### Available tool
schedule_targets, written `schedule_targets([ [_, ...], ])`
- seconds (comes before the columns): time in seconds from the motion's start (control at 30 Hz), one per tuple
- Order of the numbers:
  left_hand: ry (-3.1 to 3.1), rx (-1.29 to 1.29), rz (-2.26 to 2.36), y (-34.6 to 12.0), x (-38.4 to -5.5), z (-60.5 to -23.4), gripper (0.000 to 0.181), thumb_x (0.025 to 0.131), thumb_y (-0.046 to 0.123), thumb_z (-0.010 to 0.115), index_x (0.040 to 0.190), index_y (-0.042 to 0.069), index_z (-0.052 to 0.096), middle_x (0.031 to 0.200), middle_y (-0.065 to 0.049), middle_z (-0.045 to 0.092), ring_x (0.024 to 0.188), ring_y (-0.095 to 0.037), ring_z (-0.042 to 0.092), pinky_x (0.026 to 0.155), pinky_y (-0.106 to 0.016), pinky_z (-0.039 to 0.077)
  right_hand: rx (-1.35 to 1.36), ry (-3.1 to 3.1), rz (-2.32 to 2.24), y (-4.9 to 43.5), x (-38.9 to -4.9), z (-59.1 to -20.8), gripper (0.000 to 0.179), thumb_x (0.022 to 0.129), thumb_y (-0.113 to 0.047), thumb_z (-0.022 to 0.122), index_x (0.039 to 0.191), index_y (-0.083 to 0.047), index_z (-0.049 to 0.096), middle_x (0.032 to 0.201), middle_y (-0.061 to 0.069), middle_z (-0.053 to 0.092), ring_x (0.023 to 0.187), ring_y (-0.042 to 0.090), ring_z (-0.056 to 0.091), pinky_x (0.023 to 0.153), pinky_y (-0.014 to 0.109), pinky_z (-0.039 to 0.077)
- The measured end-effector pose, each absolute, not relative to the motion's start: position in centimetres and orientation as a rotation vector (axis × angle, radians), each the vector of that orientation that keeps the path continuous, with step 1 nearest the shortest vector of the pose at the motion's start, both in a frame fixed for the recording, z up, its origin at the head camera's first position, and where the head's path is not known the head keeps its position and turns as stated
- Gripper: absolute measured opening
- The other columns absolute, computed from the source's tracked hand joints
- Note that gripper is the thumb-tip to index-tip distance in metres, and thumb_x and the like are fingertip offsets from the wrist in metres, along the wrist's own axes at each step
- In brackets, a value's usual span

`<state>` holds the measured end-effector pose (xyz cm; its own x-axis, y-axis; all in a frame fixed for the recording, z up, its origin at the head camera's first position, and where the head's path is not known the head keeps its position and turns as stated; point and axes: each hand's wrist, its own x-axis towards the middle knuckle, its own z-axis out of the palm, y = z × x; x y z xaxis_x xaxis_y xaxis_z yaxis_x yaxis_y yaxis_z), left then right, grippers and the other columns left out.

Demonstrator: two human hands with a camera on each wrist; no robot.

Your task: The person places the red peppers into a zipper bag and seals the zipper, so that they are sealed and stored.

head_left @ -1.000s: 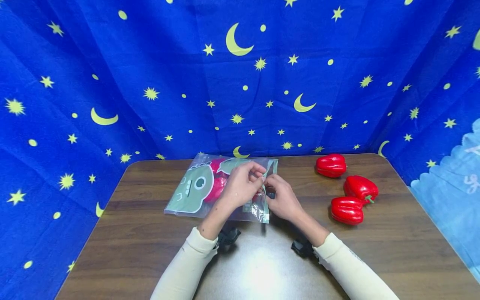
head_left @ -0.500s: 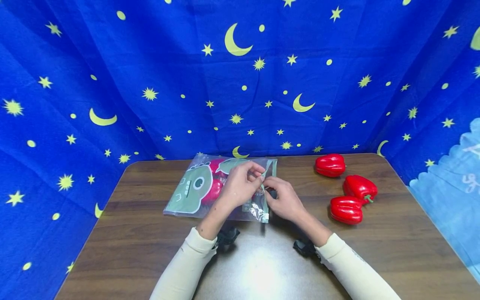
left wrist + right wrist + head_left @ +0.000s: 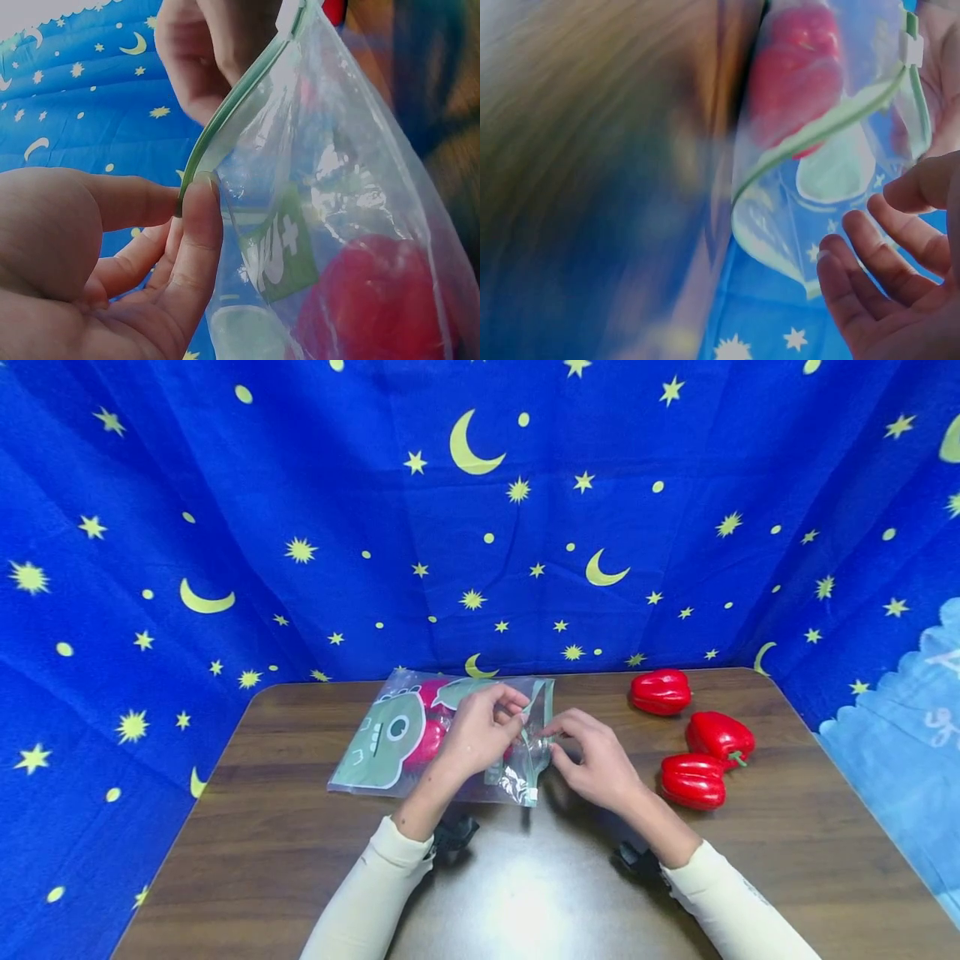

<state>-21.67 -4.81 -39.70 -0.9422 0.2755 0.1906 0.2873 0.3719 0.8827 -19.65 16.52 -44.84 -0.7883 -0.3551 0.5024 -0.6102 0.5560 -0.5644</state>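
Observation:
A clear zip bag (image 3: pixel 387 743) printed with a green monster lies on the table, red bell peppers (image 3: pixel 424 742) showing through its plastic. My left hand (image 3: pixel 477 735) pinches one green zipper edge between thumb and forefinger, as the left wrist view also shows. The bag's mouth gapes toward the right, and a white slider (image 3: pixel 911 50) sits at one end of the zipper. Just right of the mouth is my right hand (image 3: pixel 597 762), its fingers (image 3: pixel 885 259) loosely bent and spread with nothing held. Whether its fingertips touch the plastic is hard to tell.
Several more red items stand outside: one bell pepper (image 3: pixel 661 692) at the back right, with another bell pepper (image 3: pixel 720 735) and a third bell pepper (image 3: pixel 693 781) nearer. The wooden table (image 3: pixel 277 827) ends at a blue starry curtain (image 3: pixel 337 510).
My right hand has let go of the bag's edge and shifted right, and the mouth has widened. My left hand keeps its pinch in place.

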Motion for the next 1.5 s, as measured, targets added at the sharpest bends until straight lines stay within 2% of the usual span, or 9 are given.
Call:
schedule_targets([
  [0.33,-2.597,-0.507,-1.698,-4.8,-21.7,-39.6,0.015,0.097,-0.001,0.071,0.112,0.002,0.072,0.095,-0.009,0.071,0.069,-0.013,0.071,0.056,-0.029,0.060,0.741,-2.531,0.854,20.2,-17.5,-44.5,0.028,0.090,-0.008,0.081,0.116,-0.012,0.071,0.116,0.001,0.071,0.111,0.019,0.067,0.094,0.046,0.059],
  [0.63,-2.607,-0.493,-1.709,-4.8,-21.6,-39.6,0.015,0.097,-0.002,0.071,0.111,0.003,0.072,0.096,-0.009,0.071,0.069,-0.013,0.071,0.057,-0.030,0.060,0.708,-2.494,0.701,23.6,-16.2,-44.7,0.039,0.084,-0.012,0.085,0.120,-0.007,0.071,0.121,0.006,0.071,0.115,0.025,0.064,0.099,0.046,0.053],
  [0.9,-2.612,-0.500,-1.698,-4.9,-21.6,-39.6,0.016,0.097,-0.001,0.071,0.112,0.003,0.072,0.096,-0.008,0.071,0.069,-0.014,0.071,0.057,-0.031,0.061,0.668,-2.515,0.562,25.9,-15.5,-44.4,0.052,0.079,-0.021,0.089,0.125,-0.007,0.070,0.126,0.007,0.069,0.119,0.027,0.060,0.103,0.043,0.046],
  [1.2,-2.614,-0.508,-1.717,-4.9,-21.7,-39.6,0.016,0.097,-0.001,0.071,0.113,0.003,0.072,0.096,-0.009,0.071,0.068,-0.015,0.071,0.057,-0.031,0.061,0.625,-2.596,0.461,28.2,-15.1,-44.4,0.071,0.070,-0.025,0.097,0.130,-0.005,0.065,0.130,0.014,0.064,0.120,0.035,0.059,0.101,0.056,0.051],
  [1.33,-2.617,-0.509,-1.712,-4.9,-21.6,-39.5,0.016,0.098,-0.001,0.071,0.113,0.003,0.072,0.096,-0.009,0.071,0.068,-0.015,0.071,0.057,-0.031,0.061,0.608,-2.630,0.447,29.1,-14.8,-44.5,0.073,0.069,-0.025,0.098,0.131,-0.005,0.064,0.129,0.015,0.063,0.119,0.037,0.058,0.098,0.062,0.053],
  [1.5,-2.619,-0.521,-1.708,-5.0,-21.6,-39.6,0.016,0.097,-0.002,0.071,0.112,0.003,0.072,0.096,-0.009,0.071,0.068,-0.015,0.072,0.057,-0.030,0.061,0.585,-2.679,0.430,29.9,-14.6,-44.5,0.073,0.067,-0.024,0.100,0.129,-0.005,0.066,0.125,0.012,0.063,0.117,0.036,0.059,0.096,0.063,0.055],
])
